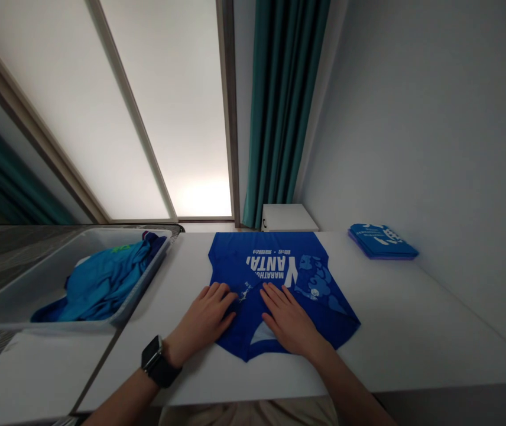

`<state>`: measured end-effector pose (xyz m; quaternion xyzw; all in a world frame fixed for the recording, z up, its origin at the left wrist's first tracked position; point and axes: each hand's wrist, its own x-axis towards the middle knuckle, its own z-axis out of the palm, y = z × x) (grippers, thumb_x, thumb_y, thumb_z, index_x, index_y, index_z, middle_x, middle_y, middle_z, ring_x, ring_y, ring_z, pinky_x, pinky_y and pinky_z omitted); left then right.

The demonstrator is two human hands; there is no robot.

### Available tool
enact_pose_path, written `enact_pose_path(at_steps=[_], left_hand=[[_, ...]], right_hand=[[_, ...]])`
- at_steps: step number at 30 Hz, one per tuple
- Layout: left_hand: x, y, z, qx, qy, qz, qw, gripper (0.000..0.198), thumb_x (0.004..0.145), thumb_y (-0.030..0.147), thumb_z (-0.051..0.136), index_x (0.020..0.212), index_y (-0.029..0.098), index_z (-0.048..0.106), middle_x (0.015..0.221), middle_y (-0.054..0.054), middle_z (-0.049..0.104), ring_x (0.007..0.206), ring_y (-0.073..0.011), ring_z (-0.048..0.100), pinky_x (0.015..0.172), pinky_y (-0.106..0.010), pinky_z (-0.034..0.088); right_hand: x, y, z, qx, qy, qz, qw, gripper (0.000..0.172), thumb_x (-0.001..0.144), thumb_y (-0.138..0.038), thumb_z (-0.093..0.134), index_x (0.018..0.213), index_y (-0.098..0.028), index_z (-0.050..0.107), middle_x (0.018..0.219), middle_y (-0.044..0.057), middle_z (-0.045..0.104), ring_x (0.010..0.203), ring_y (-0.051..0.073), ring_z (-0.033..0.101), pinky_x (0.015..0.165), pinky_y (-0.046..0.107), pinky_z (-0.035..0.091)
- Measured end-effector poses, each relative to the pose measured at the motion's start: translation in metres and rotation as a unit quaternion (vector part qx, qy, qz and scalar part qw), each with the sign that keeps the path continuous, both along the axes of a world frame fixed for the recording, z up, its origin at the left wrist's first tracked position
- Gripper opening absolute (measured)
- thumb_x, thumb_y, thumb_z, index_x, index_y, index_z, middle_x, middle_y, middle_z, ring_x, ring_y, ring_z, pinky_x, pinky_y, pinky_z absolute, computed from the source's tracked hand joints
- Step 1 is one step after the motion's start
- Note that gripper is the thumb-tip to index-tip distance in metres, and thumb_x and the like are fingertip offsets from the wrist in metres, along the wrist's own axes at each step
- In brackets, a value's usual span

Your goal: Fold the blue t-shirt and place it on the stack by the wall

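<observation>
A dark blue shirt (230, 254) with white lettering lies on the white table (412, 343), its collar end toward me and the lettering upside down. The part near the collar shows a fold. On the shirt's left side rests my left hand (206, 313), palm down with fingers spread, a black watch on its wrist. My right hand (289, 318) lies flat on the middle of the shirt, just above the collar, fingers extended. Neither hand grips the cloth.
At the left, a translucent bin (142, 296) holds crumpled blue clothes (102, 281). Folded blue shirts (381, 241) form a small stack at the table's right rear. Behind the table stand a white cabinet (288, 218) and a teal curtain (279, 106).
</observation>
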<state>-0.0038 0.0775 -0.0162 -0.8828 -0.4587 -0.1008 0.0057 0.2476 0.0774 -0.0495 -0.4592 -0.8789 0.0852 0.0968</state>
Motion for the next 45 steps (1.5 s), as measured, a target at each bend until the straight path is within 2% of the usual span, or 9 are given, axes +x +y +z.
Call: enact_pose_path(at_steps=[3,8,12,16,22,27,33,39,45], left_hand=[[-0.023,-0.011,0.001,0.0,0.019,0.037,0.999,0.023,0.087,0.025,0.058,0.11,0.025,0.059,0.107,-0.006,0.061,0.097,-0.0258,0.057,0.085,-0.04,0.044],[-0.046,-0.022,-0.01,-0.025,0.041,0.071,0.996,0.018,0.088,0.021,0.057,0.106,0.024,0.058,0.099,-0.005,0.065,0.091,-0.0241,0.062,0.081,-0.037,0.045],[-0.048,-0.024,-0.016,-0.014,0.026,0.077,0.997,0.01,0.091,0.019,0.051,0.095,0.024,0.059,0.09,-0.004,0.067,0.085,-0.022,0.062,0.076,-0.034,0.045],[-0.05,-0.026,-0.017,-0.009,0.01,0.076,0.997,0.012,0.091,0.019,0.048,0.086,0.023,0.058,0.084,-0.003,0.065,0.081,-0.0209,0.061,0.073,-0.032,0.045],[-0.059,-0.029,-0.022,0.007,0.005,0.074,0.997,0.013,0.091,0.02,0.047,0.085,0.023,0.058,0.082,-0.003,0.064,0.078,-0.0212,0.06,0.071,-0.033,0.045],[-0.06,-0.03,-0.023,0.004,-0.021,0.073,0.997,0.016,0.093,0.022,0.045,0.086,0.023,0.059,0.084,-0.004,0.064,0.079,-0.0215,0.06,0.073,-0.034,0.046],[-0.059,-0.032,-0.02,-0.021,-0.103,0.073,0.992,0.016,0.092,0.024,0.044,0.083,0.022,0.057,0.084,-0.005,0.062,0.081,-0.0212,0.059,0.073,-0.034,0.047],[-0.063,-0.032,-0.022,-0.042,-0.149,0.066,0.986,0.015,0.092,0.025,0.045,0.083,0.022,0.056,0.084,-0.004,0.06,0.078,-0.0197,0.059,0.071,-0.031,0.047],[-0.061,-0.033,-0.02,-0.037,-0.162,0.071,0.984,0.014,0.09,0.023,0.044,0.08,0.022,0.053,0.081,-0.003,0.059,0.074,-0.0187,0.058,0.069,-0.03,0.046]], right_hand=[[0.0,0.0,-0.002,-0.002,-0.001,-0.002,1.0,0.057,0.102,-0.042,0.025,0.153,-0.016,0.029,0.158,0.009,0.026,0.147,0.022,0.019,0.121,0.046,0.015],[-0.001,0.0,-0.003,-0.008,-0.003,-0.007,1.0,0.057,0.102,-0.043,0.025,0.152,-0.015,0.031,0.159,0.008,0.026,0.147,0.021,0.02,0.121,0.046,0.016],[0.0,0.0,-0.001,-0.008,-0.005,-0.008,1.0,0.056,0.102,-0.042,0.027,0.151,-0.015,0.033,0.158,0.008,0.027,0.147,0.021,0.021,0.121,0.046,0.017],[0.0,0.0,0.0,-0.009,0.0,-0.009,1.0,0.056,0.102,-0.041,0.028,0.151,-0.016,0.033,0.158,0.007,0.028,0.147,0.021,0.022,0.121,0.046,0.017],[-0.001,-0.002,0.004,-0.019,-0.002,-0.013,1.0,0.056,0.102,-0.04,0.027,0.151,-0.014,0.033,0.158,0.007,0.026,0.147,0.021,0.022,0.121,0.045,0.017],[-0.001,-0.002,0.009,-0.023,0.0,-0.016,1.0,0.053,0.101,-0.036,0.03,0.149,-0.013,0.038,0.156,0.008,0.031,0.145,0.022,0.025,0.121,0.046,0.019],[-0.002,-0.013,0.012,-0.018,-0.001,-0.024,1.0,0.051,0.1,-0.033,0.032,0.145,-0.012,0.044,0.153,0.011,0.038,0.143,0.023,0.03,0.12,0.045,0.022],[0.005,-0.03,0.006,-0.017,-0.005,-0.012,1.0,0.054,0.102,-0.036,0.028,0.15,-0.013,0.035,0.157,0.007,0.029,0.145,0.021,0.025,0.121,0.043,0.019],[0.005,-0.031,0.001,-0.002,-0.003,-0.013,1.0,0.053,0.102,-0.036,0.027,0.151,-0.017,0.033,0.157,0.005,0.03,0.146,0.02,0.025,0.121,0.043,0.019]])
